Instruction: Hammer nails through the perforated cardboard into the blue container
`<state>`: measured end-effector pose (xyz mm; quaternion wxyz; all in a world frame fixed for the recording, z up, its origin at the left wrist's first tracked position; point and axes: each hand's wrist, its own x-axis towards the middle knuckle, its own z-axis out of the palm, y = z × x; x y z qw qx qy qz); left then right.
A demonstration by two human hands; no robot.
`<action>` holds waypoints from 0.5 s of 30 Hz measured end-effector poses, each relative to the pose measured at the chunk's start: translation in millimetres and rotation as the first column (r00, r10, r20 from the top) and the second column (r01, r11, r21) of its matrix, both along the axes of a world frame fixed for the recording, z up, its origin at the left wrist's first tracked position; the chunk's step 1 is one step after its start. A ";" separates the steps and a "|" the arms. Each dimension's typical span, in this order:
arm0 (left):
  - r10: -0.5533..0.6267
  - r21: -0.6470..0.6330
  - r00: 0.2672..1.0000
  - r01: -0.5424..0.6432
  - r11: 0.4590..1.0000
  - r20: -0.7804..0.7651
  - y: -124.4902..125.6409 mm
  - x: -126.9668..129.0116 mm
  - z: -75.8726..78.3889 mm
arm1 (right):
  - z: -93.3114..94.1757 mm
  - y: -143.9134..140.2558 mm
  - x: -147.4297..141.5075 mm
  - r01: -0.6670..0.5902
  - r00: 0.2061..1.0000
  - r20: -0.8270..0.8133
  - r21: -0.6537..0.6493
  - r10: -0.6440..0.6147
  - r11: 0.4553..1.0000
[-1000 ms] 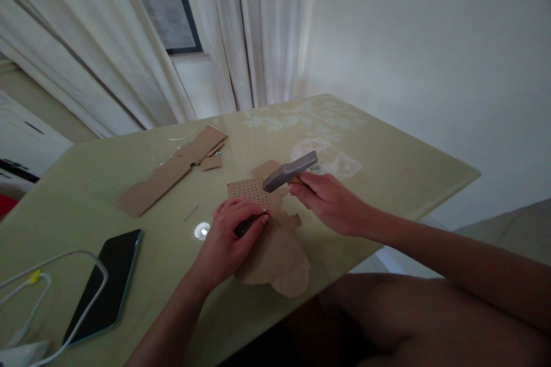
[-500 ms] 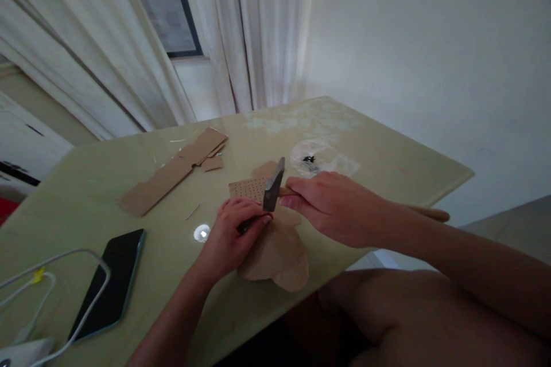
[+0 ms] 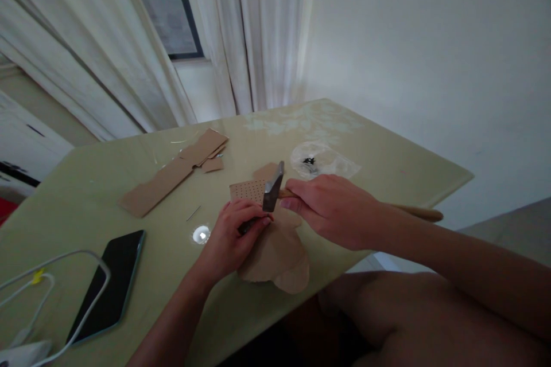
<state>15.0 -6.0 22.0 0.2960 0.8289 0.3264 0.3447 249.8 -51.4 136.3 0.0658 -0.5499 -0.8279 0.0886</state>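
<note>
My right hand (image 3: 329, 206) is closed round the wooden handle of a hammer (image 3: 272, 188), close to its metal head. The handle's far end sticks out beyond my wrist. The head is upright, just above the fingertips of my left hand (image 3: 235, 229). Those fingers are pinched on a small dark piece with a reddish tip (image 3: 270, 217), mostly hidden, so its kind cannot be made out. Under both lies a brown cardboard cutout (image 3: 271, 258) with rounded lobes. A cardboard piece dotted with small holes (image 3: 249, 190) lies just behind my left hand.
A long cardboard strip (image 3: 172, 175) and scraps lie at the back left. Behind my right hand is a clear plastic bag (image 3: 327, 159) with small black pieces. A thin metal pin (image 3: 193, 213), a shiny round disc (image 3: 201, 234), a phone (image 3: 109, 284) and a white cable (image 3: 92, 252) occupy the left.
Almost nothing differs. The end of the hammer's handle has shifted slightly left, and the view has tilted a little. Both hands keep their hold.
</note>
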 end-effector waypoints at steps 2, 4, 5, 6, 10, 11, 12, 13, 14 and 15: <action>0.015 0.009 1.000 -0.015 1.000 -0.004 -0.2 -0.3 -0.2 | 2.7 -0.3 0.2 0.032 0.997 -0.066 0.008 -0.032 0.999; 0.018 0.013 1.000 -0.018 1.000 -0.003 -0.6 -0.4 0.6 | 3.5 -0.4 0.6 0.041 0.994 -0.097 0.006 -0.040 0.999; 0.012 0.010 1.000 -0.012 1.000 -0.003 -0.7 -0.5 1.4 | 2.6 -0.3 0.8 0.030 0.996 -0.089 0.000 -0.030 1.000; 0.004 0.005 1.000 -0.004 1.000 -0.005 -0.8 -0.6 2.2 | 1.1 -0.1 1.0 0.014 0.998 -0.069 -0.009 -0.014 1.000; -0.015 -0.004 1.000 0.015 1.000 -0.014 -0.5 -1.5 4.0 | -5.4 0.6 1.6 -0.023 1.000 0.000 -0.023 0.023 0.999; -0.014 -0.002 1.000 0.014 1.000 -0.014 -0.4 -1.8 3.8 | -6.0 0.6 1.7 -0.017 1.000 -0.003 -0.014 0.017 1.000; -0.011 0.000 1.000 0.011 1.000 -0.014 -0.3 -2.1 3.4 | -6.2 0.6 1.6 -0.008 1.000 -0.012 -0.002 0.008 1.000; -0.007 0.000 1.000 0.007 1.000 -0.014 -0.3 -2.4 2.9 | -6.4 0.5 1.5 0.001 1.000 -0.022 0.007 -0.001 1.000; -0.003 -0.001 1.000 0.003 1.000 -0.013 -0.3 -2.6 2.3 | -6.6 0.5 1.5 0.007 1.000 -0.028 0.013 -0.007 1.000; -0.004 -0.003 1.000 0.004 1.000 -0.014 -0.3 -2.8 1.8 | -7.2 0.4 1.4 0.007 1.000 -0.027 0.012 -0.007 1.000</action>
